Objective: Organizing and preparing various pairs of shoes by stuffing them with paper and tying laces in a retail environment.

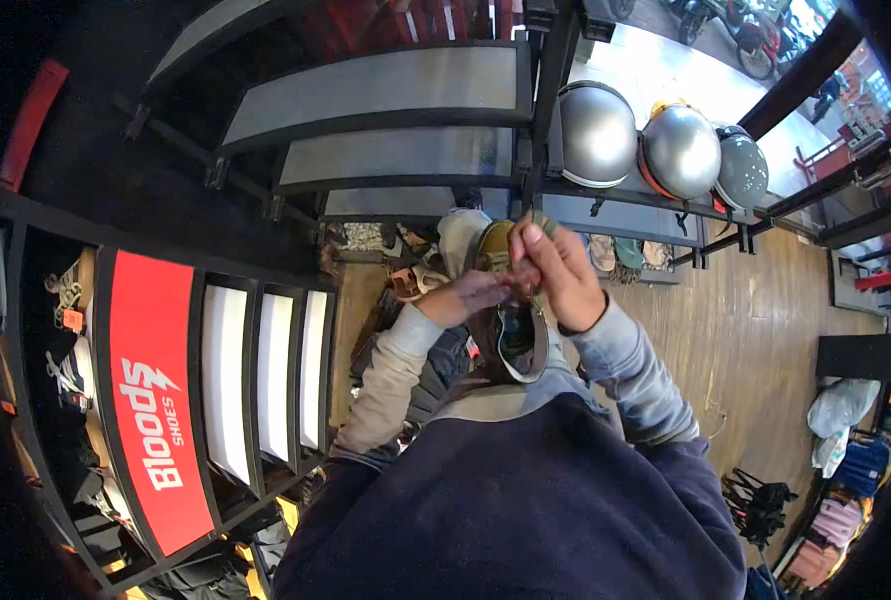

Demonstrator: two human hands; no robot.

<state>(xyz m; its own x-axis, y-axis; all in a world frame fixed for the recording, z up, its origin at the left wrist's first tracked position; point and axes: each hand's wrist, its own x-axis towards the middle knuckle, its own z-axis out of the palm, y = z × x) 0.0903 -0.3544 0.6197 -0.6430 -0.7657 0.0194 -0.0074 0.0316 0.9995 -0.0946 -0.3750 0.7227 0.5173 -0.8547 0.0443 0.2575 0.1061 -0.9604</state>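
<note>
In front of my chest, my left hand (469,297) and my right hand (564,277) meet with their fingertips pinched close together. Between and below them is a cap-like fabric item (528,362) with a grey curved edge and a dark inside. Its exact kind is partly hidden by my hands. An olive and tan fabric piece (499,240) shows just beyond the fingers; whether it belongs to the same item I cannot tell. Both hands are closed, and what sits right at the fingertips is too small to make out. A pale rounded fabric thing (460,238) lies beside my left hand.
Ahead stands a dark-framed rack with grey shelves (386,85). Three helmets (598,135) sit on its right part, above several caps (628,252). To my left is a shoe display with a red panel (156,400). Wooden floor (736,320) stretches right, toward bags (861,465).
</note>
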